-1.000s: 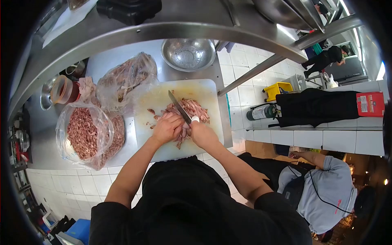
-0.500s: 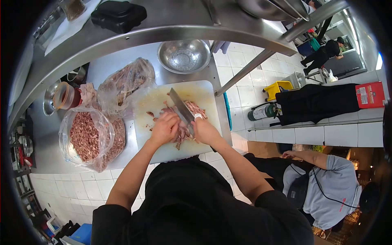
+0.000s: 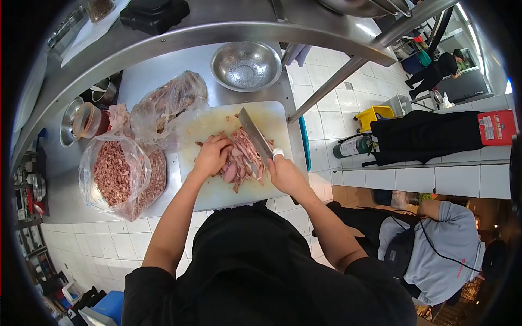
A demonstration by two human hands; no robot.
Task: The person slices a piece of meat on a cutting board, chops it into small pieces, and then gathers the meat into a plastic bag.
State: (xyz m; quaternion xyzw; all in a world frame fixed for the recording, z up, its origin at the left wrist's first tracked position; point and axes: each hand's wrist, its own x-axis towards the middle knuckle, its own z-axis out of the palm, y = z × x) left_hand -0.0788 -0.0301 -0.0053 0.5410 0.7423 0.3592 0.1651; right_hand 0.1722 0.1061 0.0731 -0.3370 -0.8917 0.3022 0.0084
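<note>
A pile of raw pink meat strips point(image 3: 243, 157) lies on a white cutting board point(image 3: 217, 122) on a steel counter. My left hand point(image 3: 211, 155) rests on the left side of the pile, fingers curled over the meat. My right hand point(image 3: 284, 174) grips the handle of a broad cleaver point(image 3: 255, 133), whose blade is raised and angled to the right of the pile. A white wrap covers one finger of my right hand.
A clear bag of chopped meat point(image 3: 117, 176) and a second bag of meat pieces point(image 3: 166, 106) sit left of the board. A metal colander point(image 3: 246, 65) stands behind it. A steel shelf point(image 3: 179, 38) overhangs. A person in a grey shirt point(image 3: 435, 250) sits to my right.
The cleaver has lifted off the pile and swung to the right. My left hand has shifted up and left on the meat, uncovering more strips.
</note>
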